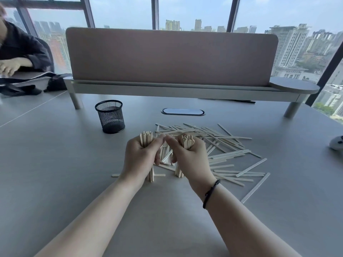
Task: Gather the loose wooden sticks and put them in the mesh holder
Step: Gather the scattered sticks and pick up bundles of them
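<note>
Two fistfuls up, most sticks not yet gathered.
Holder (pixel 110 116) empty, far left; L hand (pixel 141 156) grips one upright bundle (pixel 146 139), R hand (pixel 189 156) another; pile (pixel 222 145) w/ loose sticks spreads right. Risk: uneven ends snag rim, bundle fans, tips holder.

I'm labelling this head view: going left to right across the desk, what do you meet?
mesh holder → left hand gripping a bundle of sticks → right hand gripping another bundle → loose sticks → small white object at the right edge.
</note>
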Tool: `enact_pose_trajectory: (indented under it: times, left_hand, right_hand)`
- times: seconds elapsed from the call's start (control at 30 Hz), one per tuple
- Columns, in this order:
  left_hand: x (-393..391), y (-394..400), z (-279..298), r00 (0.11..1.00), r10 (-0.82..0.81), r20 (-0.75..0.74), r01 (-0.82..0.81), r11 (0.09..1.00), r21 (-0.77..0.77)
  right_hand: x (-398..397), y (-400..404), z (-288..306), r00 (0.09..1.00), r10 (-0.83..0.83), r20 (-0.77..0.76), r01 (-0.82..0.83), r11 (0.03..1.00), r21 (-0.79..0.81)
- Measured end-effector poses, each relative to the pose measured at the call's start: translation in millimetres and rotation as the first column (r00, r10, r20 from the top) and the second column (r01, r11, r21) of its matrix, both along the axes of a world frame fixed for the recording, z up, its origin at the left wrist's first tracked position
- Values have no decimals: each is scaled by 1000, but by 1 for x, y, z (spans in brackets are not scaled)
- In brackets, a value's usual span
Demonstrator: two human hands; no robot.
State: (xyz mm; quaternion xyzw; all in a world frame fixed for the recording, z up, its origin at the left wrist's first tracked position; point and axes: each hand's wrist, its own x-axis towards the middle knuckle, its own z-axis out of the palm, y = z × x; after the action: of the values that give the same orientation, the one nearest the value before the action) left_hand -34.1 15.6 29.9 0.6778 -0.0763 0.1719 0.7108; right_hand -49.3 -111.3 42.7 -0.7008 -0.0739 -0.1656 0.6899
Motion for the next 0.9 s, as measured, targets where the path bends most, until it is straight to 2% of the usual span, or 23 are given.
enact_pose_trajectory:
  times: [0.27, 0.47, 0.6, 0.77, 0.9]
  left_hand:
    - [-6, 0, 9, 998, -37, -47, 30, 990, -140]
    - [-1, 3, 6, 987, -129, -93, 122, 990, -75]
    - [0, 1, 6, 994, -51, -92, 51, 999, -2]
    - [10, 8, 9, 971, -36, -238, -11, 981, -193]
    - [35, 35, 37, 977, 16, -214, -74, 960, -269]
  right_hand:
    - [-5, 4, 7, 997, 30, -76, -22, 993, 114]
    - [2, 4, 0, 971, 146, -191, -116, 980, 160]
    - [4, 3, 1, 959, 144, -243, -91, 972, 215]
    - [15, 18, 10, 960, 159, -230, -134, 984, 120]
    - [41, 45, 27, 928, 285, -239, -226, 942, 248]
